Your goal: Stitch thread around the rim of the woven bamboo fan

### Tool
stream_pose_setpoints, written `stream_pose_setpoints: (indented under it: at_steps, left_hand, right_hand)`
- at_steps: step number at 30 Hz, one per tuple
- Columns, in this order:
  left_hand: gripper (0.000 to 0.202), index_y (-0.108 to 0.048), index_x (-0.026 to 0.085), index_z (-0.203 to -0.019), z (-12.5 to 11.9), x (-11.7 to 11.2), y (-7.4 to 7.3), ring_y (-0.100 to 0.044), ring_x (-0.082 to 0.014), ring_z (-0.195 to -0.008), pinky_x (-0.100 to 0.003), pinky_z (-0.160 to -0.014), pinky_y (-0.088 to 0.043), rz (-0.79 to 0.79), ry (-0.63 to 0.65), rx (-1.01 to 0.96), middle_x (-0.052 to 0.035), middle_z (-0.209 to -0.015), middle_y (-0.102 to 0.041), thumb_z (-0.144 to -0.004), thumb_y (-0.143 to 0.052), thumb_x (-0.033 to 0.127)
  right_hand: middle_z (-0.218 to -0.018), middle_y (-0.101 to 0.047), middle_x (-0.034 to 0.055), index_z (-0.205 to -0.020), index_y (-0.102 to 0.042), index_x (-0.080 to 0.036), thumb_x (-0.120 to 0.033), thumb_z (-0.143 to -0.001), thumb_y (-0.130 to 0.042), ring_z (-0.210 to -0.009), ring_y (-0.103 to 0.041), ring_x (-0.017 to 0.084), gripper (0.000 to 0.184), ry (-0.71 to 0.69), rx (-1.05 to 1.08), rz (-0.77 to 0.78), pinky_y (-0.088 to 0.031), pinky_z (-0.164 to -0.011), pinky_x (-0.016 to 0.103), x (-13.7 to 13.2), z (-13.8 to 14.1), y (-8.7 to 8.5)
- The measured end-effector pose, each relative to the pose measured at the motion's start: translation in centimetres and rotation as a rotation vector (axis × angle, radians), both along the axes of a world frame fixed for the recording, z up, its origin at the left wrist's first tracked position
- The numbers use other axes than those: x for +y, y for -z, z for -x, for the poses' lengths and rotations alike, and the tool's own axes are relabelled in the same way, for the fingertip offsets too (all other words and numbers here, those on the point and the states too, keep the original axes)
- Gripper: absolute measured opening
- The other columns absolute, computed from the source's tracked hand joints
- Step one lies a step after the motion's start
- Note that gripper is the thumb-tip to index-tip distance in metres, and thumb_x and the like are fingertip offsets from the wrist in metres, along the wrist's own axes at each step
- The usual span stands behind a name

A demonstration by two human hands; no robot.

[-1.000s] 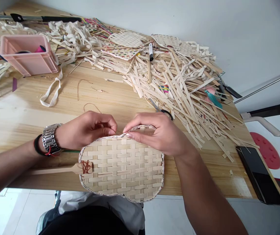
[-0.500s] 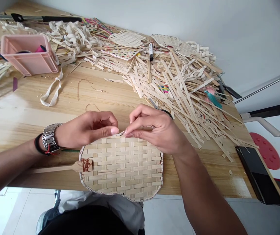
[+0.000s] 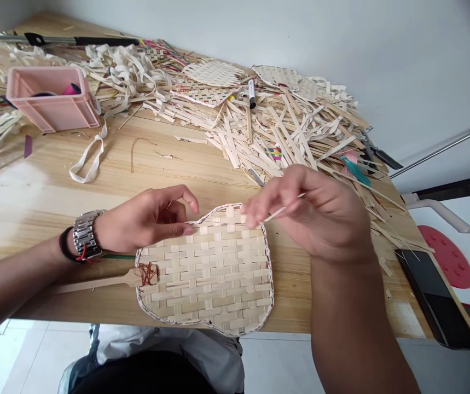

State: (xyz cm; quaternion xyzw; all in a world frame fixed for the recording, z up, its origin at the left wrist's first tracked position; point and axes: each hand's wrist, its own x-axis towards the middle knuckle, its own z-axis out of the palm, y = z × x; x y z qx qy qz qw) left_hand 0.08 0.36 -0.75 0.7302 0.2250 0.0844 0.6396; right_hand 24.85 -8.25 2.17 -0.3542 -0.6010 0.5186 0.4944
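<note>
Head view: a woven bamboo fan [image 3: 204,271] is laid flat on the wooden table [image 3: 169,169], near the table's edge. The left hand [image 3: 146,221] is held half open, a fingertip touching the fan's upper rim. A thin bamboo strip [image 3: 284,211] is pinched in the right hand [image 3: 312,213], just above the weave.

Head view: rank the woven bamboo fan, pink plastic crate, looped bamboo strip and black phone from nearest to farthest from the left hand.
1. Woven bamboo fan: right of the left hand, top edge at its fingers.
2. Looped bamboo strip: on the table, beyond the hand.
3. Pink plastic crate: farther back, left.
4. Black phone: far right, table edge.
</note>
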Motion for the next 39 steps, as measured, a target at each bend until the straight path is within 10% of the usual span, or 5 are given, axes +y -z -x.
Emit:
stream_pose_setpoints:
  at_steps: [11,17,21,31,39]
  left_hand:
    - [0.018,-0.052,0.017,-0.105,0.2,0.2,0.6,-0.043,-0.0072,-0.052,-0.019,-0.045,-0.033,-0.042,-0.031,0.009,0.0038,-0.066,-0.054,-0.091,-0.062,0.024]
    - [0.019,-0.053,0.016,-0.107,0.4,0.1,0.0,-0.052,-0.0097,-0.06,-0.023,-0.056,-0.042,-0.187,-0.053,-0.015,0.0021,-0.072,-0.06,-0.092,-0.061,0.024]
    - [0.019,-0.059,0.016,-0.109,0.5,0.1,-0.2,-0.062,-0.0124,-0.077,-0.027,-0.074,-0.047,-0.46,-0.051,-0.027,-0.0013,-0.086,-0.068,-0.093,-0.059,0.024]
    - [0.025,-0.06,0.014,-0.111,0.6,0.7,0.6,-0.064,-0.0171,-0.083,-0.029,-0.076,-0.05,-0.486,-0.14,-0.034,-0.005,-0.09,-0.069,-0.092,-0.059,0.03]
    - [0.032,-0.059,0.016,-0.11,0.8,1.5,0.7,-0.065,-0.0217,-0.088,-0.033,-0.079,-0.053,-0.454,-0.115,-0.03,-0.0069,-0.096,-0.068,-0.089,-0.062,0.039]
  right_hand:
    - [-0.05,-0.023,-0.0045,-0.074,-0.07,-0.036,-0.034,-0.073,-0.083,-0.044,-0.019,0.014,0.013,0.322,0.183,-0.165,-0.033,-0.04,0.032,-0.2,-4.2,-2.2]
    - [-0.065,-0.04,0.0015,-0.075,-0.071,-0.033,-0.038,-0.074,-0.082,-0.06,-0.036,0.017,0.012,0.74,-0.064,-0.189,-0.033,-0.051,0.035,-2.0,-4.4,-3.4]
    - [-0.066,-0.046,0.0031,-0.08,-0.07,-0.029,-0.038,-0.081,-0.076,-0.061,-0.044,0.019,0.011,0.726,-0.184,-0.183,-0.037,-0.051,0.038,-4.0,-4.4,-3.4]
    - [-0.063,-0.052,-0.0011,-0.086,-0.061,-0.024,-0.03,-0.089,-0.065,-0.056,-0.049,0.013,0.008,0.683,0.025,-0.036,-0.04,-0.049,0.027,-9.1,1.0,3.6]
    - [-0.076,-0.059,0.0003,-0.097,-0.056,-0.02,-0.035,-0.097,-0.051,-0.065,-0.051,0.012,0.016,0.602,-0.297,0.18,-0.04,-0.059,0.026,-9.8,5.6,6.8]
